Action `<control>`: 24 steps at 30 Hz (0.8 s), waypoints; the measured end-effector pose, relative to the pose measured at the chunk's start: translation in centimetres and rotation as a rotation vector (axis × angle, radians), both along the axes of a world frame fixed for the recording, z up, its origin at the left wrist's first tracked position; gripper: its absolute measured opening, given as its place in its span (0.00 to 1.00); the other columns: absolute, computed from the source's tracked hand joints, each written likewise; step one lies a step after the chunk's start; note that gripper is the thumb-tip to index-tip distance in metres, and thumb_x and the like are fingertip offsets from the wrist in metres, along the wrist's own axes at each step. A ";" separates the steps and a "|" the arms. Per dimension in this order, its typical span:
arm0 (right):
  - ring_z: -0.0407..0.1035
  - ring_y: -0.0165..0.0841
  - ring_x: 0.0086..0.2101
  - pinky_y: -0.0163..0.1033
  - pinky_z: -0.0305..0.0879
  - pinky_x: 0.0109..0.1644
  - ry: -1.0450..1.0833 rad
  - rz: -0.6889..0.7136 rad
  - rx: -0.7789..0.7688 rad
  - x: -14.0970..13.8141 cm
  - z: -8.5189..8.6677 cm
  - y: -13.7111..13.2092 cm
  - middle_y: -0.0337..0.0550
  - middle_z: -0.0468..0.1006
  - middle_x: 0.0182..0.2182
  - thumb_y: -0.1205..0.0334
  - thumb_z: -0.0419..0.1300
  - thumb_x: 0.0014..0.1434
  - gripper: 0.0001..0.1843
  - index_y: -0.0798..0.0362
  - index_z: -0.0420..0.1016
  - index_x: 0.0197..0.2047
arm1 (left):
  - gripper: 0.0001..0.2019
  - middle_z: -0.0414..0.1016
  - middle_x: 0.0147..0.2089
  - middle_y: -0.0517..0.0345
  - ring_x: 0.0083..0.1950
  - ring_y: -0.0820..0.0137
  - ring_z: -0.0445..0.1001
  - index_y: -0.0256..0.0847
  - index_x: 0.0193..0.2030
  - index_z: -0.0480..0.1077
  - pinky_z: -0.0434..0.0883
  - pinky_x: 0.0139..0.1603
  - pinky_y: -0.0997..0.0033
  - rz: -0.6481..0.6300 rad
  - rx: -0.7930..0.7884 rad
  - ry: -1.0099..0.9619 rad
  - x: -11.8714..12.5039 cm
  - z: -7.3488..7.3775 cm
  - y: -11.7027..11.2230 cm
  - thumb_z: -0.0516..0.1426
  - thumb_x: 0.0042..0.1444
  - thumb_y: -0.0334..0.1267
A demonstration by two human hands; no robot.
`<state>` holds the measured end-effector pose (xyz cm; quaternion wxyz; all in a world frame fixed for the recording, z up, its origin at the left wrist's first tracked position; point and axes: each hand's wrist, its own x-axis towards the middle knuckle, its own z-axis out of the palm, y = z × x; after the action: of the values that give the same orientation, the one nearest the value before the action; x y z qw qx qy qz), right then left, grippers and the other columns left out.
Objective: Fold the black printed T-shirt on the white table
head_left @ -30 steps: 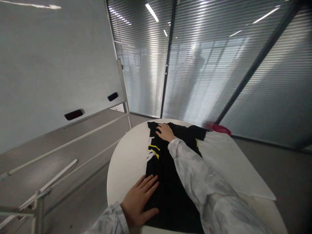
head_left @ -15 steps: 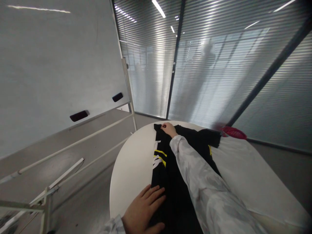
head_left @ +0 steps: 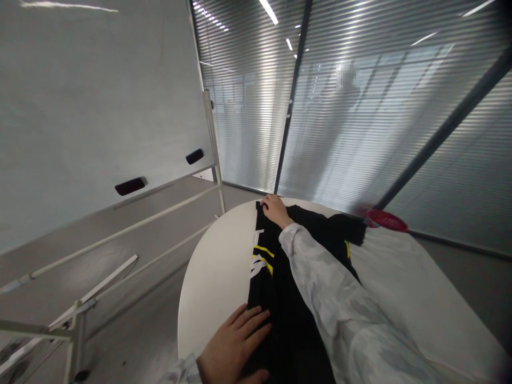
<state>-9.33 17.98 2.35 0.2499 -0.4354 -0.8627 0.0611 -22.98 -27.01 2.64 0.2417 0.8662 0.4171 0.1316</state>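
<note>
A black garment [head_left: 292, 298] with yellow and white print lies lengthwise on a round white table [head_left: 216, 272]. My left hand [head_left: 234, 349] rests flat on its near left edge, fingers stretched out and spread. My right hand [head_left: 274, 209] reaches across to the garment's far corner at the table's far edge, fingers curled over the cloth there. My right sleeve, pale and patterned, covers much of the garment's middle.
A white sheet or cloth [head_left: 404, 288] lies on the right of the table. A red object [head_left: 386, 220] sits at the far right edge. A whiteboard on a stand [head_left: 100, 117] stands at left, glass walls with blinds behind, with a blurred figure beyond them.
My right hand has slid from the garment's upper middle out to its far corner and curled its fingers. The left hand stays flat on the near edge. The view shifted slightly.
</note>
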 end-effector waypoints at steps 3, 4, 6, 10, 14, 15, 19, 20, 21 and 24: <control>0.70 0.46 0.61 0.48 0.62 0.71 -0.049 0.118 -0.028 -0.9 -0.2 -0.1 0.48 0.82 0.58 0.68 0.63 0.65 0.11 0.48 0.87 0.44 | 0.46 0.48 0.86 0.51 0.85 0.46 0.51 0.49 0.85 0.50 0.50 0.85 0.36 0.009 -0.003 0.000 0.0 0.1 -0.1 0.64 0.64 0.50; 0.71 0.46 0.60 0.48 0.63 0.71 -0.057 0.120 -0.044 -1.0 -0.4 0.0 0.47 0.82 0.58 0.68 0.63 0.65 0.11 0.48 0.88 0.44 | 0.47 0.47 0.86 0.51 0.85 0.46 0.51 0.49 0.85 0.50 0.49 0.85 0.36 0.010 -0.006 0.001 0.0 0.2 -0.1 0.65 0.64 0.49; 0.74 0.45 0.58 0.48 0.66 0.69 -0.060 0.095 -0.084 -1.1 -0.8 0.6 0.46 0.84 0.57 0.67 0.62 0.65 0.13 0.48 0.88 0.46 | 0.46 0.48 0.86 0.51 0.85 0.46 0.51 0.48 0.85 0.51 0.49 0.85 0.37 0.006 -0.015 0.004 0.0 0.4 0.0 0.65 0.64 0.49; 0.78 0.43 0.56 0.46 0.71 0.66 -0.054 0.034 -0.166 -1.0 -1.4 2.3 0.45 0.86 0.55 0.65 0.59 0.67 0.18 0.48 0.88 0.53 | 0.45 0.49 0.86 0.49 0.84 0.46 0.52 0.47 0.84 0.52 0.49 0.85 0.37 0.001 -0.015 -0.004 0.0 0.6 0.2 0.63 0.65 0.51; 0.76 0.43 0.61 0.50 0.68 0.70 -0.055 -0.003 -0.193 -0.8 -1.5 3.8 0.42 0.84 0.59 0.64 0.56 0.68 0.25 0.45 0.85 0.62 | 0.46 0.49 0.86 0.49 0.84 0.46 0.52 0.48 0.84 0.51 0.49 0.85 0.37 0.002 -0.002 -0.024 0.0 0.2 0.2 0.64 0.64 0.51; 0.74 0.43 0.62 0.51 0.66 0.72 -0.059 -0.017 -0.193 -0.8 -1.6 3.9 0.43 0.83 0.62 0.64 0.54 0.69 0.26 0.45 0.83 0.65 | 0.46 0.49 0.86 0.49 0.84 0.46 0.52 0.48 0.84 0.51 0.49 0.85 0.37 0.007 -0.003 -0.026 0.0 0.2 0.2 0.64 0.64 0.50; 0.66 0.47 0.70 0.56 0.57 0.77 -0.109 -0.058 -0.192 -0.5 -2.5 3.2 0.46 0.73 0.71 0.60 0.51 0.73 0.29 0.47 0.76 0.72 | 0.46 0.49 0.86 0.49 0.85 0.46 0.51 0.48 0.84 0.52 0.50 0.84 0.37 0.033 -0.025 -0.028 0.2 0.5 0.1 0.64 0.63 0.48; 0.63 0.48 0.72 0.59 0.53 0.78 -0.126 -0.056 -0.187 -0.5 -2.9 2.8 0.47 0.70 0.74 0.58 0.51 0.73 0.30 0.47 0.73 0.74 | 0.45 0.49 0.86 0.49 0.85 0.47 0.51 0.48 0.84 0.52 0.50 0.84 0.37 0.035 -0.034 -0.027 0.2 0.6 0.1 0.64 0.63 0.48; 0.59 0.50 0.74 0.61 0.48 0.80 -0.142 -0.050 -0.180 -0.4 -3.2 2.3 0.47 0.65 0.76 0.56 0.52 0.74 0.31 0.48 0.69 0.77 | 0.45 0.49 0.86 0.50 0.85 0.47 0.51 0.48 0.84 0.53 0.50 0.85 0.38 0.039 -0.042 -0.026 0.3 0.8 0.1 0.64 0.63 0.47; 0.45 0.52 0.78 0.63 0.36 0.82 -0.178 -0.032 -0.139 0.1 -3.5 0.7 0.50 0.52 0.81 0.45 0.52 0.75 0.38 0.52 0.58 0.82 | 0.45 0.49 0.86 0.51 0.85 0.48 0.50 0.48 0.83 0.53 0.49 0.85 0.38 0.050 -0.052 -0.020 0.3 1.2 0.0 0.64 0.63 0.47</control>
<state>-9.28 18.65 -1.19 0.1423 -0.4690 -0.8682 0.0778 -22.63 -27.06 3.80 0.2649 0.8476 0.4394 0.1353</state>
